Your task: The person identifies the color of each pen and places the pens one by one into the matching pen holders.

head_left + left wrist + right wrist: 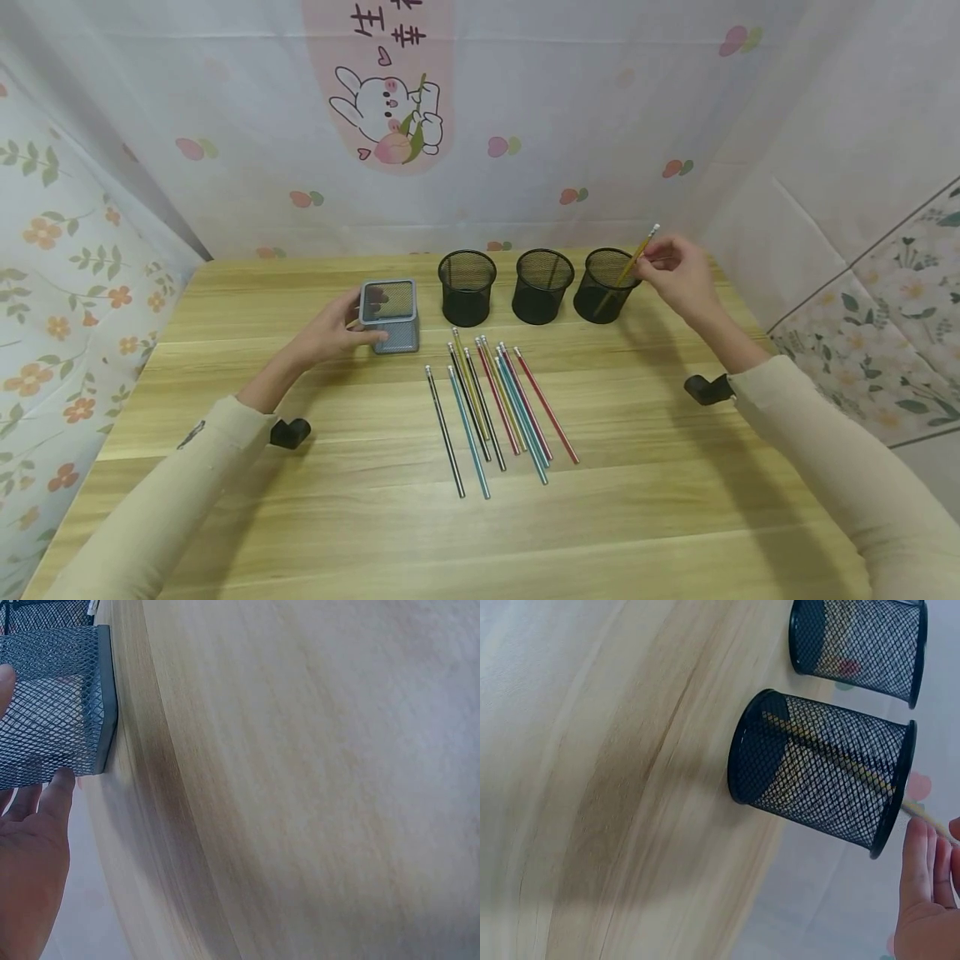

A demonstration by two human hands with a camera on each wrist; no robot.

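My left hand (330, 330) holds a grey square mesh pen holder (397, 335) upright on the table, thumb on its near side and fingers round the left and far sides. In the left wrist view, fingertips (63, 778) touch the mesh wall. At the right, my right hand (682, 277) pinches a yellow pencil (638, 253) near its white eraser end. The pencil slants down inside the rightmost round black mesh pen holder (592, 305); through the mesh in the right wrist view, its lower end shows near the base.
Two more round black mesh pen holders, one in the middle (536, 307) and one further left (465, 308), stand in the row. Several pencils, including a red pencil (547, 406) and a black pencil (446, 432), lie on the wooden table (360, 517). A printed curtain (555, 100) hangs behind.
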